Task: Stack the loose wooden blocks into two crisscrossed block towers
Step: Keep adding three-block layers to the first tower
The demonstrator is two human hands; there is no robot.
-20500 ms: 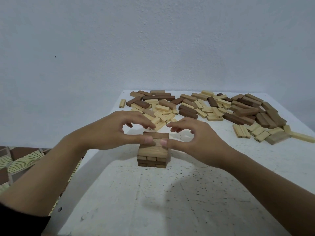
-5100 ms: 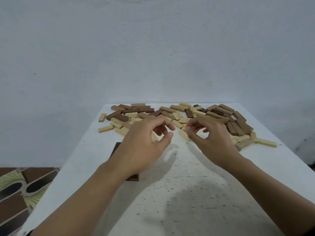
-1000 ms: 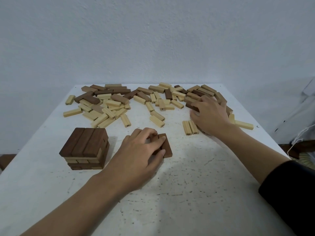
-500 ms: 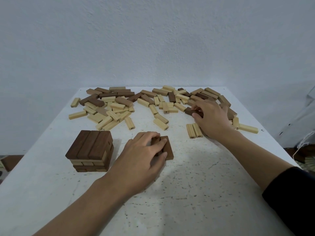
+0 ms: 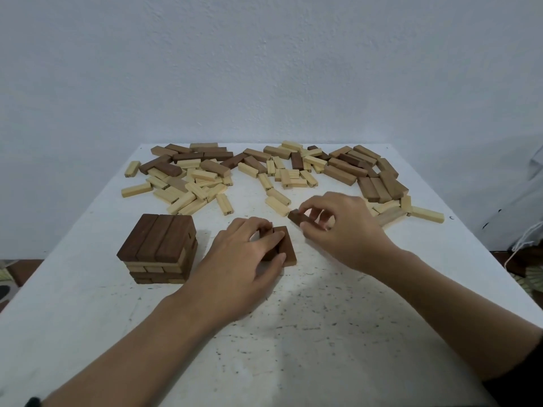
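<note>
A short crisscrossed tower (image 5: 160,248) of dark and pale layers stands at the table's left, topped by three dark blocks. To its right, my left hand (image 5: 249,259) rests on dark blocks (image 5: 288,249) lying flat side by side on the table, fingers curled over them. My right hand (image 5: 338,227) pinches one dark block (image 5: 296,217) just above the table, right of and beyond those flat blocks. Loose pale and brown blocks (image 5: 264,171) are scattered across the far part of the table.
The white speckled table (image 5: 293,333) ends at a pale wall behind the loose blocks. Patterned floor (image 5: 6,277) shows past the left edge, and a white cord (image 5: 526,245) hangs past the right edge.
My right hand has lifted a dark block out of the far-right pile and carried it toward the flat blocks under my left hand. My left hand has stayed in place.
</note>
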